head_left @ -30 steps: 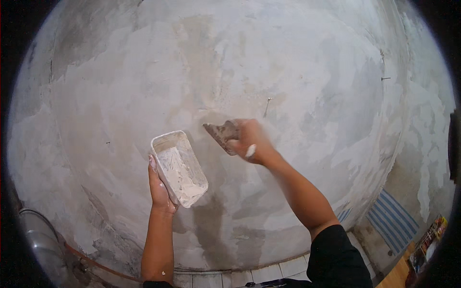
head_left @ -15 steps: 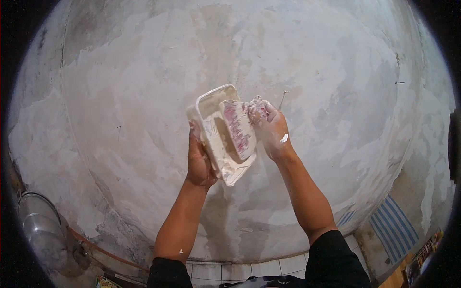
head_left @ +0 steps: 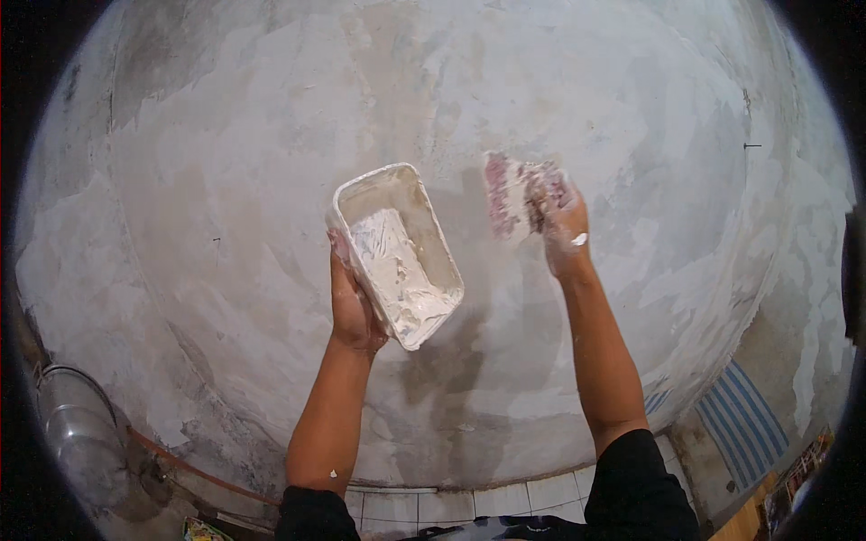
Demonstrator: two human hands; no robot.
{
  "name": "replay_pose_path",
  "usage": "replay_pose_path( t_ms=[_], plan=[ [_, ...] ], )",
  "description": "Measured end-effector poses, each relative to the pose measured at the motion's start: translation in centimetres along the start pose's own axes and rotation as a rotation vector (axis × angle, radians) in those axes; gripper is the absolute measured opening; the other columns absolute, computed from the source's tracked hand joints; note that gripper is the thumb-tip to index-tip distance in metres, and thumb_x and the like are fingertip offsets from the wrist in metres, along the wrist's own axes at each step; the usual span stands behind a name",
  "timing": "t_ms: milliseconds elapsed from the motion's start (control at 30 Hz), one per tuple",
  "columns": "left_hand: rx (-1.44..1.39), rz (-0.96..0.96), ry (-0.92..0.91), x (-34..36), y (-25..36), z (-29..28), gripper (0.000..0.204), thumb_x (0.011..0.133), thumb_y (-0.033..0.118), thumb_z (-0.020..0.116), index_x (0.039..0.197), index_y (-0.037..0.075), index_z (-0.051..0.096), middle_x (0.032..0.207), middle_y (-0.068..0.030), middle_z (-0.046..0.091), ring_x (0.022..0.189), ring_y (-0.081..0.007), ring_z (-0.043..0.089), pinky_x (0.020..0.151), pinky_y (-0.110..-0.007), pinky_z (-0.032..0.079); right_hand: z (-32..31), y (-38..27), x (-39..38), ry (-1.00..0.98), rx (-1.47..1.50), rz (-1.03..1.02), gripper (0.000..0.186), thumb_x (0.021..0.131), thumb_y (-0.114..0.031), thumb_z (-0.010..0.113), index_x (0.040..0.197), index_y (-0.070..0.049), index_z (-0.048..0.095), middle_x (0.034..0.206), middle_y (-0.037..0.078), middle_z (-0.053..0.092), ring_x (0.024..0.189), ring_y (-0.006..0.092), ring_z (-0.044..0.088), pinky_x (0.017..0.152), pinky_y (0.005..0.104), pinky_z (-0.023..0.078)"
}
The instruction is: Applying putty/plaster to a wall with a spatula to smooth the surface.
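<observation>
My left hand grips a white rectangular tub from its left side and underneath, its open top tilted toward me. Pale wet plaster coats the tub's lower part. To the right, my right hand is closed on the handle of a putty knife, whose wide reddish blade is smeared with plaster. The blade is held up in front of the wall; whether it touches the surface I cannot tell. A white blob of plaster sticks to my right wrist.
Patchy plaster covers the wall, and a nail juts out at upper right. A metal pot-like vessel stands at lower left. Blue-striped cloth hangs at lower right. White tiles run along the bottom.
The putty knife has come out of the tub and moved right and slightly up with my right hand. My left hand and the tub have shifted a little left.
</observation>
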State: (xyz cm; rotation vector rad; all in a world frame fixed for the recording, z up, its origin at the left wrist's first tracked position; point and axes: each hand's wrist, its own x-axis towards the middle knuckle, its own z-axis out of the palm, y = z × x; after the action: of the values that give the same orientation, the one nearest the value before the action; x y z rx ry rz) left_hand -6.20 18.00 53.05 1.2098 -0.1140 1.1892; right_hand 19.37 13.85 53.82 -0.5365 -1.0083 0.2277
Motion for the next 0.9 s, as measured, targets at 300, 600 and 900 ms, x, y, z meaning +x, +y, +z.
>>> replay_pose_path(
  t_ms=[300,600,900],
  plan=[
    [0.163,-0.137,-0.033,1.0,0.3,0.3,0.069,0.098,0.059,0.033,0.138,0.004,0.039,0.124,-0.0156,0.055,0.109,-0.0242,0.059,0.089,-0.039,0.054,3.7,-8.4,1.5,-0.342,-0.804,-0.691,0.031,0.085,-0.016,0.066,0.111,-0.004,0.056,0.089,0.018,0.067,0.078,0.0343,0.066,0.071,0.0412,0.051],
    [0.195,-0.086,-0.041,1.5,1.0,1.5,0.065,0.099,0.056,0.033,0.140,0.006,0.038,0.124,-0.0148,0.055,0.109,-0.0235,0.059,0.089,-0.038,0.054,3.8,-8.0,3.2,-0.566,-1.212,-0.787,0.029,0.080,-0.011,0.068,0.107,-0.005,0.059,0.087,0.017,0.068,0.076,0.0380,0.063,0.066,0.0431,0.051],
    [0.169,-0.130,-0.107,3.0,1.2,0.5,0.067,0.099,0.057,0.027,0.139,0.004,0.040,0.123,-0.0163,0.057,0.106,-0.0244,0.062,0.090,-0.040,0.056,4.3,-9.1,1.6,-0.492,-0.955,-0.930,0.029,0.082,-0.014,0.068,0.107,-0.004,0.057,0.080,0.016,0.067,0.068,0.0365,0.064,0.059,0.0418,0.050]
  ],
)
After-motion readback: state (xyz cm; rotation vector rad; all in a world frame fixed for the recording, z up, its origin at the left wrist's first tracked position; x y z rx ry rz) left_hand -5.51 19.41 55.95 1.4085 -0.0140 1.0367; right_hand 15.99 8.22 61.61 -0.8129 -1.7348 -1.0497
